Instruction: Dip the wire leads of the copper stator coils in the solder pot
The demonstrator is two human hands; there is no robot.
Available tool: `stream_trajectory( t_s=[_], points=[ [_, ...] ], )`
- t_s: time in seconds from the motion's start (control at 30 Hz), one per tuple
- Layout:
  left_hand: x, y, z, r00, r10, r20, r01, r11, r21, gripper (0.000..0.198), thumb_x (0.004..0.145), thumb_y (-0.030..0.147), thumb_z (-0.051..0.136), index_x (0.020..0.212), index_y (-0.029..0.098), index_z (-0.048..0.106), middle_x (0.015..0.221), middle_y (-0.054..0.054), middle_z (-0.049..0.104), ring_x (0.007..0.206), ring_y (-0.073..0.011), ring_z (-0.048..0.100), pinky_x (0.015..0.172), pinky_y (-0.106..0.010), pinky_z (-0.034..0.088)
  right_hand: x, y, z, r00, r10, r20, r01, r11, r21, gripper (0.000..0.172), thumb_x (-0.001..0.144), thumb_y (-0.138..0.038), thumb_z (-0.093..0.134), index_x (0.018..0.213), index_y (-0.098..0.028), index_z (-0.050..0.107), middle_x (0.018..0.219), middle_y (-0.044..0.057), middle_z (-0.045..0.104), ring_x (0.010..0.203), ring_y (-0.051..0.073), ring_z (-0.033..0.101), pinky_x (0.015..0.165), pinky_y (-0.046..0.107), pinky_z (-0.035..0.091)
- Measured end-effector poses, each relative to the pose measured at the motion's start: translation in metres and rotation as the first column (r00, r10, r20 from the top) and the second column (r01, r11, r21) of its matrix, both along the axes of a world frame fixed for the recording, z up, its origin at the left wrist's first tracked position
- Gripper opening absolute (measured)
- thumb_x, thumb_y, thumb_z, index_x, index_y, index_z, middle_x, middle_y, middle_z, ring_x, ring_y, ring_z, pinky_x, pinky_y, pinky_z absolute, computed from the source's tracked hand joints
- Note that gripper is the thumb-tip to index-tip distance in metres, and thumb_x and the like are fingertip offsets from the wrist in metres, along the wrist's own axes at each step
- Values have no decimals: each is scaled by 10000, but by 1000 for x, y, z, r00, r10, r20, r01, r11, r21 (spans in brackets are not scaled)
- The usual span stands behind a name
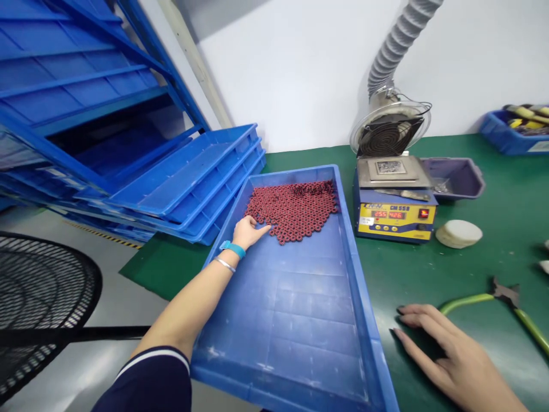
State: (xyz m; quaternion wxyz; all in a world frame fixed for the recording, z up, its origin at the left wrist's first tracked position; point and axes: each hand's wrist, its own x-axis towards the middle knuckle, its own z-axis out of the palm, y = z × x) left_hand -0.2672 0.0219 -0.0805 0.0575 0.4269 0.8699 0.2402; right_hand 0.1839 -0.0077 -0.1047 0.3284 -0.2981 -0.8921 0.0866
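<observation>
My left hand (pixel 249 232) reaches into a blue plastic tray (pixel 295 303), at the near left edge of a packed layer of small round red-and-black parts (pixel 295 209). Its thumb points right, apart from the fingers, and I see nothing held; the fingertips are partly hidden. To the right of the tray, my right hand (pixel 450 352) hovers over or rests on the green table, fingers curved and apart, with dark tips. Beside it lie cutting pliers with green handles (pixel 469 300), their jaws pointing away from me.
Blue trays are stacked at left (pixel 201 171), below a blue rack (pixel 77 74). A yellow-and-blue heated solder pot (pixel 394 220) stands under a grey duct (pixel 403 43). Nearby are a purple bin (pixel 454 177), a round white pad (pixel 458 233) and a blue tool box (pixel 510 134). A black mesh (pixel 43 297) is at left.
</observation>
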Motion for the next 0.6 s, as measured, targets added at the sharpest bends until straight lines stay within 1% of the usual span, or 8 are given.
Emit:
stream_trajectory(
  t_s=[0.1,0.17,0.27,0.37,0.47,0.6],
  points=[
    [-7,0,0,999,38,-3,-38,999,15,415,566,419,848,736,182,552,833,-52,651,814,-217,614,736,-307,467,0,0,-1,1000,5,-3,-5,1000,-8,179,969,-388,463,938,-226,535,920,43,643,762,139,695,658,225,553],
    [-9,2,-2,999,43,29,-44,999,16,409,559,394,854,759,178,571,841,-48,661,829,-215,626,770,-306,481,0,0,-2,1000,7,-9,-7,1000,-16,174,967,-385,469,939,-227,535,920,42,645,766,140,694,665,226,553],
    [-9,5,-4,993,37,109,-38,999,7,409,590,388,840,835,167,597,761,-28,661,752,-192,640,737,-291,498,1,0,-3,1000,7,-16,-8,1000,-30,171,957,-387,485,932,-227,542,922,43,645,767,145,694,665,230,554],
    [-11,4,-2,985,27,168,-28,1000,3,388,617,364,820,863,163,597,732,-16,659,702,-173,637,685,-271,500,1,0,-4,999,4,-32,-6,999,-52,162,942,-382,507,929,-227,553,929,43,651,768,153,696,658,236,556],
    [-16,3,4,987,72,144,-77,997,29,380,613,352,814,830,173,558,809,-30,658,771,-184,635,725,-282,497,1,-1,-3,999,8,-46,-11,997,-77,137,934,-361,525,930,-228,558,930,43,656,778,158,697,670,239,561],
    [-18,5,4,981,142,129,-150,987,61,423,614,281,797,908,176,511,951,-59,645,882,-195,632,796,-297,491,0,-1,0,998,3,-62,-8,996,-87,134,931,-359,529,919,-229,561,924,42,654,770,159,694,664,237,563]
  ],
)
